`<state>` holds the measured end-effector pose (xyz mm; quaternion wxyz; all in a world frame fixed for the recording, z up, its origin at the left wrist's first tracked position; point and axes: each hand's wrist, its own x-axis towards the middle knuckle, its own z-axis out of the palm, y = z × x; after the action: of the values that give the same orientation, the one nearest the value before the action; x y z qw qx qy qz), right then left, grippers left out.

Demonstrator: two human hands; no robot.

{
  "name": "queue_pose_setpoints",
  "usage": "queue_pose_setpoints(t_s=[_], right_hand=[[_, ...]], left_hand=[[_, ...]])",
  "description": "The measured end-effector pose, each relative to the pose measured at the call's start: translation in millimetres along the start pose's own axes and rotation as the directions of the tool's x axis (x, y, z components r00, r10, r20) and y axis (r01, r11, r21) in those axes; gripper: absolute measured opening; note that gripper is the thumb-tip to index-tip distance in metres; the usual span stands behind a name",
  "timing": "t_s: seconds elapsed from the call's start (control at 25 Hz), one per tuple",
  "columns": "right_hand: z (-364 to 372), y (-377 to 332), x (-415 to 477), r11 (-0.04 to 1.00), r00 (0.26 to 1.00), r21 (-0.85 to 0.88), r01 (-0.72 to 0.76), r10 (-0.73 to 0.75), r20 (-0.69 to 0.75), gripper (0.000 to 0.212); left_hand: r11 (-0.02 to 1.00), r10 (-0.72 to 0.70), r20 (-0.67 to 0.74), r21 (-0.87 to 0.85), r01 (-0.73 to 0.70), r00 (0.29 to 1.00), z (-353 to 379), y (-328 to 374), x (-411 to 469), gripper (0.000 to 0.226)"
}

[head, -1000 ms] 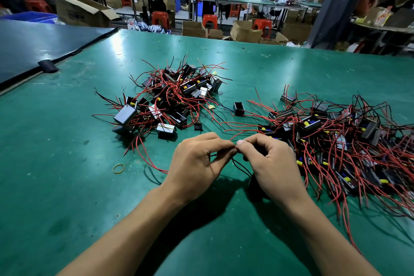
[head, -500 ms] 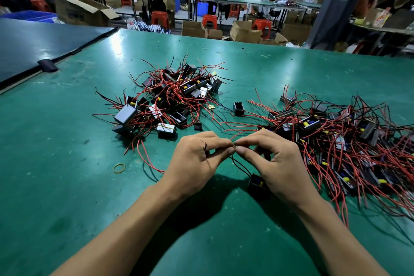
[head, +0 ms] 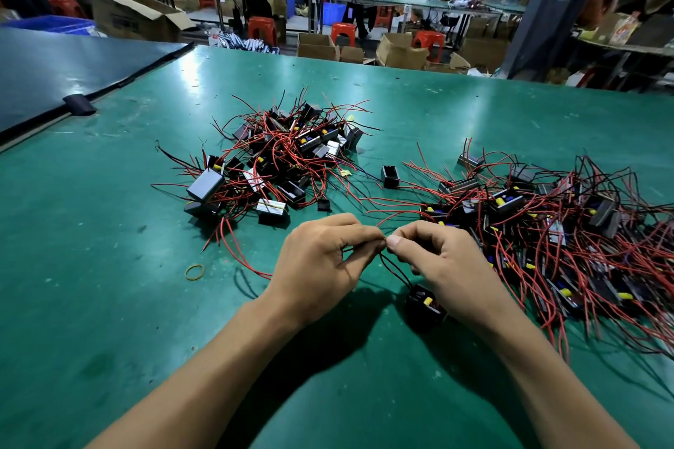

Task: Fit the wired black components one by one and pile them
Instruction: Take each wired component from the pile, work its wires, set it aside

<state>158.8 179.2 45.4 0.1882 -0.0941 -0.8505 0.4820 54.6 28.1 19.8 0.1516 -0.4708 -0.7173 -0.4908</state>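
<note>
Landmark: the lone black shell [head: 389,176], open on the green desk [head: 109,302] between two tangles; every place below is taken from it
Piece in play: one black component [head: 425,304], a yellow part showing, nearer the person than the shell and a touch right, tucked under the right hand; on the desk or dangling just off it, I cannot tell
Left hand [head: 321,255]: nearer than the shell, slightly left; thumb and forefinger clamped in a pinch on the thin black wires [head: 395,272]; the other fingers [head: 328,226] curl in
Right hand [head: 445,259]: nearer than the shell, slightly right; it pinches the same wire ends, tip to tip with the left
Step in hand: looks like wire ends being worked at the fingertips; fitting not finished, by my read
Done so far: the left heap [head: 284,157], left of the shell, compact and mounded; I take it for the finished pile, though that is a judgement
Left to do: the right heap [head: 547,230], right of the shell, broad, sprawling and larger; plenty to go, probably over half
Stray: a rubber band [head: 195,272], nearer than the shell and well left, lying flat
Writing: pale labels on a few pieces in the left heap, too small to read; dark print on the cardboard box [head: 124,16] far beyond the shell to the left, blurred; no brand legible
</note>
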Motion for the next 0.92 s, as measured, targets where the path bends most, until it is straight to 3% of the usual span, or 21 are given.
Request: queue_pose_setpoints(t_s=[0.08,0.2,0.4,0.52,0.6,0.72,0.8,0.92], right_hand=[[-3,-1,-1,0.982,0.988,-0.121,0.142,-0.148,-0.046,0.006],[-4,5,0,0.886,0.922,-0.317,0.338,-0.379,-0.077,0.018],[-4,15,0,0.708,0.803,-0.523,0.474,-0.591,-0.073,0.012],[-5,11,0,0.701,0.823,-0.554,0.448,-0.565,-0.05,0.012],[0,8,-2,0.768,0.873,-0.516,0.379,-0.481,-0.074,0.008],[8,3,-2,0.953,0.965,-0.234,0.193,-0.228,-0.133,0.014],[10,3,-1,0.991,0.985,-0.099,0.089,-0.102,-0.141,0.018],[7,4,-1,0.968,0.976,-0.2,0.15,-0.177,-0.125,0.013]], left_hand=[[1.0,-0.03,-0.01,-0.008,0.03,1.0,-1,-1,0,0.009],[0.998,-0.051,0.011,-0.029,0.051,0.999,-2,-1,1,0.011],[0.992,-0.077,0.031,-0.096,0.08,0.997,-2,-1,2,0.014],[0.989,-0.086,0.035,-0.114,0.09,0.996,-3,0,2,0.014],[0.994,-0.06,0.03,-0.086,0.063,0.998,-3,0,2,0.012],[0.999,-0.022,0.026,-0.044,0.023,0.999,-1,0,1,0.009],[1.0,-0.01,0.038,-0.018,0.011,0.999,0,-1,1,0.009],[0.999,-0.03,0.029,-0.011,0.031,0.999,-1,-3,0,0.01]])
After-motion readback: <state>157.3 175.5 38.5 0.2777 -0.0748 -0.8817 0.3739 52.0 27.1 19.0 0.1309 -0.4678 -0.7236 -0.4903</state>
